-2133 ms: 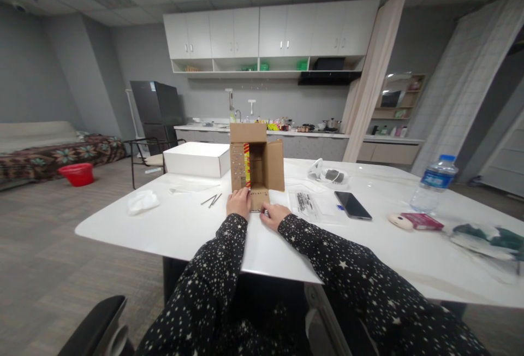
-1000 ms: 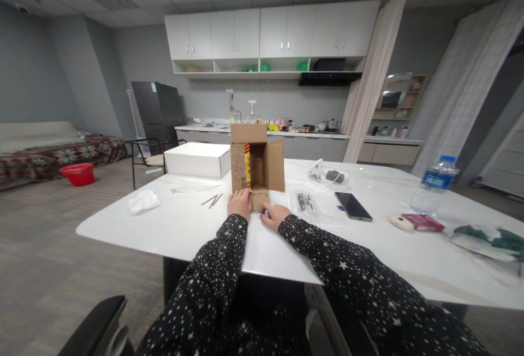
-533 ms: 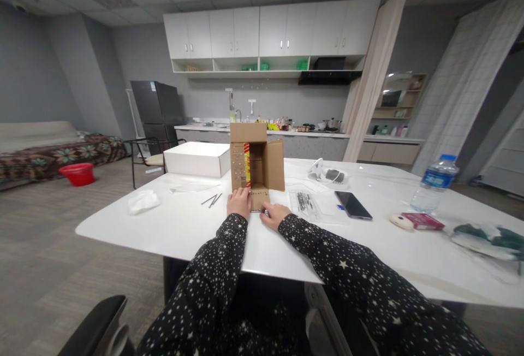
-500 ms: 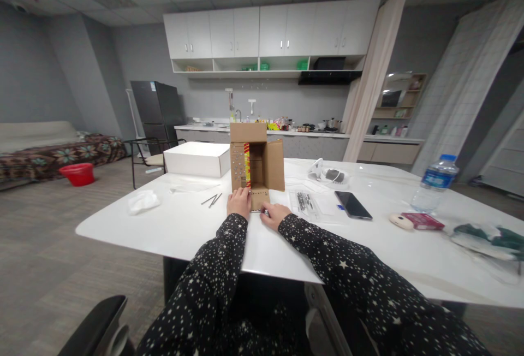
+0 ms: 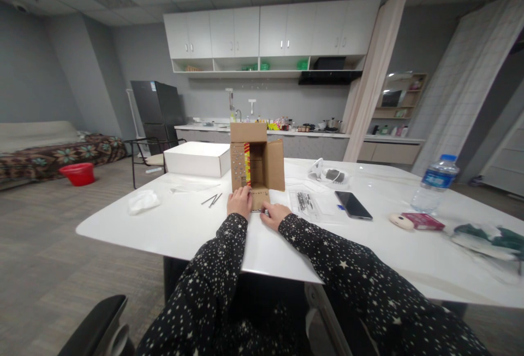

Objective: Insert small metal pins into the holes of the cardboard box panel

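An opened cardboard box (image 5: 275,165) stands on the table in front of me, its flaps spread and its opening towards me. Small pale spots dot the left flap, beside a red and yellow strip. The bottom flap (image 5: 259,199) lies forward between my hands and bears a row of small dark marks. My left hand (image 5: 239,202) is closed over this flap's left side, fingertips against the box. My right hand (image 5: 275,215) is curled at the flap's front right corner, thumb and finger together by a thin shiny edge; what they pinch is too small to make out.
Left of the box are thin metal rods (image 5: 212,200), a white box (image 5: 197,159) and crumpled tissue (image 5: 143,202). To the right lie a clear bag of dark small parts (image 5: 305,202), a phone (image 5: 352,205), a red packet (image 5: 423,221) and a water bottle (image 5: 434,184).
My left fingers have shifted very slightly on the box. The right hand, the box and everything else keep their places.
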Motion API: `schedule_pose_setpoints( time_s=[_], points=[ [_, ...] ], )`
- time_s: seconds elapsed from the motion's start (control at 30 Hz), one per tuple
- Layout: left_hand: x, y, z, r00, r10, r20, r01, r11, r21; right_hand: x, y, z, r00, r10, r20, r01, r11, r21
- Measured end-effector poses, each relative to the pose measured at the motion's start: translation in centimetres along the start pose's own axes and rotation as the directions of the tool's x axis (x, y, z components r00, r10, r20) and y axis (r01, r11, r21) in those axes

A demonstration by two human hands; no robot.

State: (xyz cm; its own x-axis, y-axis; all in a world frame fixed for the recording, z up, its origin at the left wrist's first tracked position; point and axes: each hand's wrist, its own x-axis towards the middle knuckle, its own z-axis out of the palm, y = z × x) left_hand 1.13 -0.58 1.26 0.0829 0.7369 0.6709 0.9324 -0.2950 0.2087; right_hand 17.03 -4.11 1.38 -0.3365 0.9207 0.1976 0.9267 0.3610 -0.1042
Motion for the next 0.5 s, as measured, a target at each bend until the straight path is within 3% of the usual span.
schedule_pose_setpoints(
  time_s=[0.5],
  points=[
    [0.02, 0.00, 0.19, 0.999, 0.006, -0.033, -0.006, 1.000, -0.019, -0.17, -0.17, -0.21, 1.000, 0.001, 0.007, -0.001, 1.000, -0.005]
  ],
)
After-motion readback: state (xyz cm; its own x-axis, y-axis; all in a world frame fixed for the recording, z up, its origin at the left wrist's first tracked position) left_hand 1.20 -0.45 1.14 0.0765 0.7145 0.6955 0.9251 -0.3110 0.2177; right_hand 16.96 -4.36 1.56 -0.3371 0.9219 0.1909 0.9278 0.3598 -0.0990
